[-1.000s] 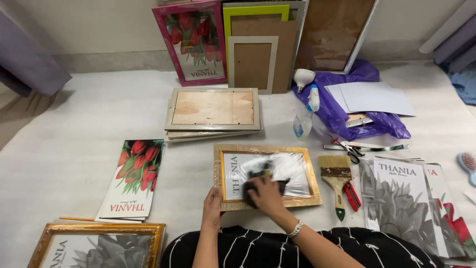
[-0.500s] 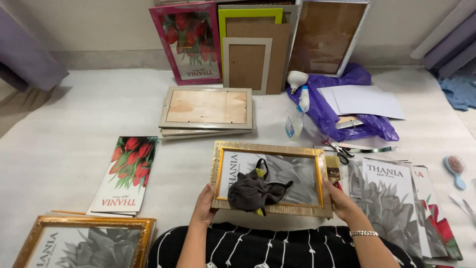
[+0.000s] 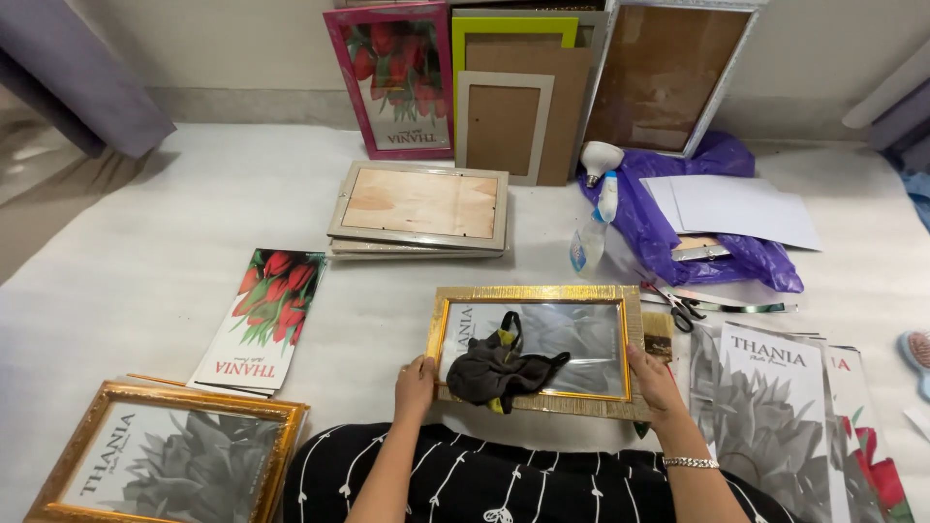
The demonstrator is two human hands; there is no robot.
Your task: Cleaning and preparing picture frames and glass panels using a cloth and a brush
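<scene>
A gold picture frame (image 3: 539,293) with a grey flower print under glass lies on the white floor covering in front of me. My left hand (image 3: 416,385) grips its near left corner and my right hand (image 3: 655,379) grips its right edge. A dark grey cloth (image 3: 494,369) with yellow trim lies crumpled on the glass, between my hands and touched by neither.
A spray bottle (image 3: 593,230), scissors (image 3: 678,306) and a paintbrush (image 3: 660,332) lie right of the frame. Printed flower posters (image 3: 775,407) sit at right, a tulip poster (image 3: 262,315) at left, another gold frame (image 3: 165,455) at lower left. Stacked frames (image 3: 421,205) lie ahead; more lean on the wall.
My right hand has let go of the cloth, left it on the glass and moved to the frame's right edge. Both hands now hold the frame.
</scene>
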